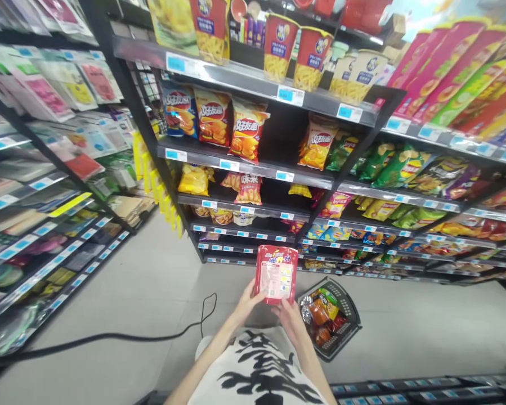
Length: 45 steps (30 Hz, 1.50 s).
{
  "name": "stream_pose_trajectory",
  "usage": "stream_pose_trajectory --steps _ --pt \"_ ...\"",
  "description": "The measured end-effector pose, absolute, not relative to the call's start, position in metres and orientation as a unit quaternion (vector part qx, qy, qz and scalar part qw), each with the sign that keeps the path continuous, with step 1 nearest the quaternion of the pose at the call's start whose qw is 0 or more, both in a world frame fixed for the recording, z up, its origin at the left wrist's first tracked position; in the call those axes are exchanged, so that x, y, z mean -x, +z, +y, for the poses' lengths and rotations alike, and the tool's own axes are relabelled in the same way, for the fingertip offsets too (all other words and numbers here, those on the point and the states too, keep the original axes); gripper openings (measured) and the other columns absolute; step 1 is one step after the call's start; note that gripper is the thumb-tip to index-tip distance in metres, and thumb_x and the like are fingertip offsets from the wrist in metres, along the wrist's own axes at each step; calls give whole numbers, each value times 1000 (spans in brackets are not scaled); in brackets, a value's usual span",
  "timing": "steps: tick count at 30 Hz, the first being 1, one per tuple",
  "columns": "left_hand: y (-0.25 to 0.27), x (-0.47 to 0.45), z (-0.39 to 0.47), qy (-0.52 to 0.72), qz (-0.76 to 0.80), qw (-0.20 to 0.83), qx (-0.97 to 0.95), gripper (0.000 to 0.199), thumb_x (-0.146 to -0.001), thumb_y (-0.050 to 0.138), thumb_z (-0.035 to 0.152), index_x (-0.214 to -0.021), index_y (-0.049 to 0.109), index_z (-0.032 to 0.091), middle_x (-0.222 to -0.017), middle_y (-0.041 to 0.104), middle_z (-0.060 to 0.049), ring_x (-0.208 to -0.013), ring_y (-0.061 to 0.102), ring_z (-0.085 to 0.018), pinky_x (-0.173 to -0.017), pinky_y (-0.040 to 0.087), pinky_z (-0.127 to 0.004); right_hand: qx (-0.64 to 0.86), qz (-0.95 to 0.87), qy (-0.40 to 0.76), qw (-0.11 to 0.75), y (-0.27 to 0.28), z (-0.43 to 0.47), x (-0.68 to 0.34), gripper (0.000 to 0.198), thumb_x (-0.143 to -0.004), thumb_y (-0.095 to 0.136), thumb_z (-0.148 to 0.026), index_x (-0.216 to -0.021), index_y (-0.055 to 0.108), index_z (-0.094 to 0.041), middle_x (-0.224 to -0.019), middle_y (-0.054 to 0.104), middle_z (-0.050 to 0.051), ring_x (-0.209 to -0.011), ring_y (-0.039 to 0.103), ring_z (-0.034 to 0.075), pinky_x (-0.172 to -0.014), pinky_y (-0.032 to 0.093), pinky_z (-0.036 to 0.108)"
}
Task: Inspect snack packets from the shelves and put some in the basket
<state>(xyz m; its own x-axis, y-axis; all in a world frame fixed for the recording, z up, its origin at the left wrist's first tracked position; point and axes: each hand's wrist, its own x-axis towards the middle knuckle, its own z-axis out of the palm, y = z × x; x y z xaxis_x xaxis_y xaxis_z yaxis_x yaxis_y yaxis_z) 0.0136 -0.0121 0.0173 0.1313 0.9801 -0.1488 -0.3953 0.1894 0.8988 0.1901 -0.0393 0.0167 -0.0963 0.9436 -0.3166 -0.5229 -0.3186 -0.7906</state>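
A red snack pouch (278, 278) with a pale printed label is held upright in front of my body. My left hand (249, 293) grips its lower left edge, fingers partly hidden behind it. At the lower right corner, my right hand (287, 310) closes on the same pouch, thumb on the front. To the right on the floor stands a dark shopping basket (349, 306) with several packaged foods (322, 312) inside.
Black snack shelves (253, 160) with crisp bags (247, 132) and fries cups (312, 59) rise ahead. Another shelf rack (45, 230) stands at left. A black cable (121, 336) lies across the grey floor (151, 304). Shelf edges (375, 388) show behind me at lower right.
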Motion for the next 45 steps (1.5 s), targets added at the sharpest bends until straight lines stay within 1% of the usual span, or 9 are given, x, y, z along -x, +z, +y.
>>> stream_pose_trajectory --steps 7,11,17,25,28,32,36,41,45 --pt "46 -12 -15 506 406 621 -440 73 -75 79 47 -139 57 18 -144 59 -14 -133 55 -35 -112 45 -45 446 -349 633 528 37 -27 -175 53 -64 90 -43 -107 74 -16 -109 77 15 -104 72 33 -94 55 48" --pt "50 -19 -14 496 385 611 -483 80 -72 83 44 -141 53 18 -142 60 -16 -128 59 -35 -107 48 -44 480 -384 586 528 43 -30 -182 57 -62 91 -43 -110 74 -16 -109 77 14 -105 72 34 -99 53 50" --pt "42 -23 -14 477 402 598 -503 70 -76 80 42 -136 54 17 -134 65 -16 -122 63 -33 -105 50 -43 533 -387 544 520 40 -37 -183 54 -62 91 -41 -107 77 -16 -108 78 14 -101 73 34 -90 59 47" --pt "32 -11 -27 489 485 555 -467 69 -78 77 45 -137 55 18 -135 65 -15 -120 64 -32 -103 50 -41 541 -406 566 471 41 -35 -162 38 -71 85 -45 -91 76 -14 -84 77 10 -72 70 24 -71 58 37" --pt "30 -12 -24 502 480 552 -462 69 -78 77 44 -138 54 17 -135 65 -15 -122 63 -31 -104 50 -40 541 -424 535 491 45 -34 -162 46 -72 84 -43 -107 72 -16 -97 76 11 -84 70 26 -77 58 38" --pt "32 -16 -24 508 478 558 -449 70 -77 79 44 -137 55 17 -135 65 -16 -122 63 -31 -104 50 -40 599 -464 346 553 59 -39 -171 79 -73 85 -36 -143 50 -25 -128 62 12 -106 64 26 -91 54 39" --pt "34 -18 -29 491 460 578 -461 71 -75 81 43 -135 56 16 -134 66 -15 -120 65 -31 -102 52 -40 599 -593 169 511 80 -38 -176 51 -91 67 -32 -140 57 -24 -110 59 9 -93 60 21 -85 53 37" --pt "30 -19 -33 483 437 593 -473 74 -72 83 44 -135 56 15 -131 68 -16 -118 66 -32 -100 52 -42 560 -724 119 386 90 -27 -165 40 -100 55 -28 -139 60 -22 -92 64 7 -87 58 22 -83 51 37" --pt "28 -17 -32 488 438 587 -475 71 -74 82 43 -135 56 16 -131 68 -15 -118 65 -31 -101 51 -41 551 -749 107 352 87 -26 -162 27 -100 54 -25 -121 72 -22 -87 65 6 -86 58 22 -81 49 36"
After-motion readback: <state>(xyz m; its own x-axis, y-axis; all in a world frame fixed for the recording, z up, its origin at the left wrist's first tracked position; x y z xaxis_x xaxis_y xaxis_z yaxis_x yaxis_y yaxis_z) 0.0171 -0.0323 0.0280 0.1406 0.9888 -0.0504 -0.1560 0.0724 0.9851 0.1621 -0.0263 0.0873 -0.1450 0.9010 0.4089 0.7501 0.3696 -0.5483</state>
